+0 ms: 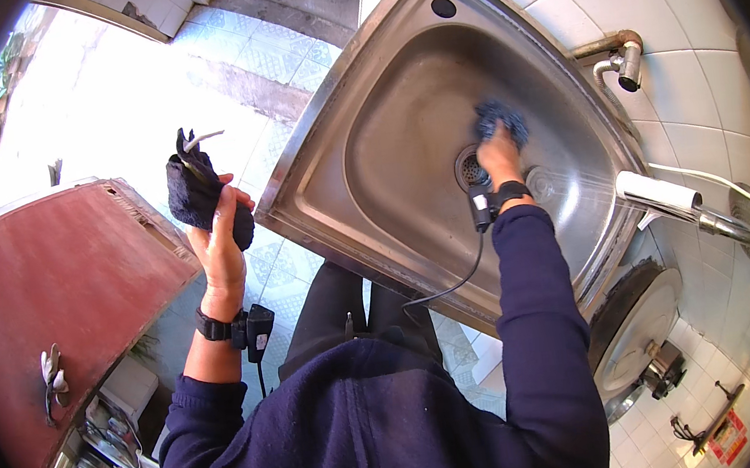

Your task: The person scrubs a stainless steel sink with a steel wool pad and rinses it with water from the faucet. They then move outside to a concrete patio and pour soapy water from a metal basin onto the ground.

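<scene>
My left hand [220, 226] is raised left of the stainless steel sink [403, 108], closed around a bunched black cloth [196, 191] with a pale strip sticking out of its top. Inside the basin, my right hand [500, 152] grips a crumpled blue cloth [499, 121] against the bottom, just beside the drain strainer [471, 168]; both hand and cloth are slightly blurred. Water sprays from the white and chrome faucet [658, 190] into the basin near my right wrist. Each wrist wears a strapped black device with a cable.
A worn red tabletop [72, 286] stands at the left, with a small pale and dark object on it and dishes on a shelf below. A rusty pipe with a valve [630, 63] comes out of the tiled wall. A large round lid [643, 336] leans below the sink's right corner.
</scene>
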Tool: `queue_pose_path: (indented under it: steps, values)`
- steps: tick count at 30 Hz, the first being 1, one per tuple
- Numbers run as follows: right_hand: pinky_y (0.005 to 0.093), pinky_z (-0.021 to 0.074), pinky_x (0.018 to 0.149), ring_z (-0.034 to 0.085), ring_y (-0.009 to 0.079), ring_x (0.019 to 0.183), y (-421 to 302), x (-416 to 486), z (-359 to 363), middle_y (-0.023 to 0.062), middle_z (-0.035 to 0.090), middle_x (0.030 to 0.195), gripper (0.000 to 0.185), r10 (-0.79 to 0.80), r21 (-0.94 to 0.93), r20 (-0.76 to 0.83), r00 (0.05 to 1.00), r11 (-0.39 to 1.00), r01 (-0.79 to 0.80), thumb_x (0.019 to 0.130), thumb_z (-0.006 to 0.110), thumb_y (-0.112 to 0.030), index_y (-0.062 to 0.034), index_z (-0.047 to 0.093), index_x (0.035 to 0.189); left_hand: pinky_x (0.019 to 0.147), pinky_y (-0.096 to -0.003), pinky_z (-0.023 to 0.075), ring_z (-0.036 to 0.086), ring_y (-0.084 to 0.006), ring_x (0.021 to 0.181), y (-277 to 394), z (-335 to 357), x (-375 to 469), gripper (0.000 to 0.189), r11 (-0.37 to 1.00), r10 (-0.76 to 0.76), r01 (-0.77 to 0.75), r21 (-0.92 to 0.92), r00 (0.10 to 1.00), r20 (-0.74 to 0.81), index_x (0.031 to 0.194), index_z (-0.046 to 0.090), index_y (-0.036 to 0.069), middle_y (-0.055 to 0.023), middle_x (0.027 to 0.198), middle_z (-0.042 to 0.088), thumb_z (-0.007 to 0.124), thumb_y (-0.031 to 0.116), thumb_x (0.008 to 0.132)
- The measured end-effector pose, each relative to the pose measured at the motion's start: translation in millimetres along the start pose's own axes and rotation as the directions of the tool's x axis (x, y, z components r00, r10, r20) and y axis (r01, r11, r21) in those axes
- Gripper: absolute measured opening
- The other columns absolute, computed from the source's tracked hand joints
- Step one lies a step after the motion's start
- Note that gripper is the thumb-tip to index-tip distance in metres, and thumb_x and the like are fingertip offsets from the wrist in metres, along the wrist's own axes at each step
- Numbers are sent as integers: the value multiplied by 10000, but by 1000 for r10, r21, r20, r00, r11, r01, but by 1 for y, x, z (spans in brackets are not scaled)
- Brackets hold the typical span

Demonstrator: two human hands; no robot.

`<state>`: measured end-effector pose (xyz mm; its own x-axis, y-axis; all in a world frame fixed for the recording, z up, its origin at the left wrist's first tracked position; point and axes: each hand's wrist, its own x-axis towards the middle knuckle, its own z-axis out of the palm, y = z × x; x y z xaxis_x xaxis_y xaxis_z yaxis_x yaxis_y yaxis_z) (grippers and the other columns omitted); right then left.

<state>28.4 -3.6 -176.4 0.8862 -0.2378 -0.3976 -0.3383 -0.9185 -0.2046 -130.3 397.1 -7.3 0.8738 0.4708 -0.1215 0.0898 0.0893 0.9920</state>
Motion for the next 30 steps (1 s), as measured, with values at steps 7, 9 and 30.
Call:
queue_pose_path:
  steps: [7, 9, 30]
  values:
    - [523, 268, 1105, 306, 402, 1360, -7, -61, 13, 111, 374, 1470, 553, -420, -232, 250, 872, 849, 475, 861, 547, -201, -159, 401, 1392, 621, -233, 437, 562, -103, 679, -5, 4, -9, 264, 998, -67, 67, -18, 997, -26, 1088, 567, 4, -51, 755, 609, 561, 219, 937]
    - [538, 229, 1121, 275, 359, 1385, -1, -99, 11, 103, 374, 1474, 543, -530, -201, 378, 759, 753, 627, 848, 537, -161, -171, 425, 1380, 633, -237, 434, 566, -97, 698, -4, 5, -9, 285, 997, -70, 70, -17, 997, -20, 1068, 570, 9, -39, 760, 611, 588, 250, 917]
    - [443, 331, 1066, 433, 356, 1264, -20, 41, 4, 161, 445, 1407, 656, -175, -43, -104, 979, 984, 171, 863, 572, -263, -101, 310, 1442, 628, -246, 449, 578, -124, 679, -5, 4, 3, 265, 999, -45, 44, -10, 996, -82, 1081, 562, -16, -66, 750, 606, 569, 204, 934]
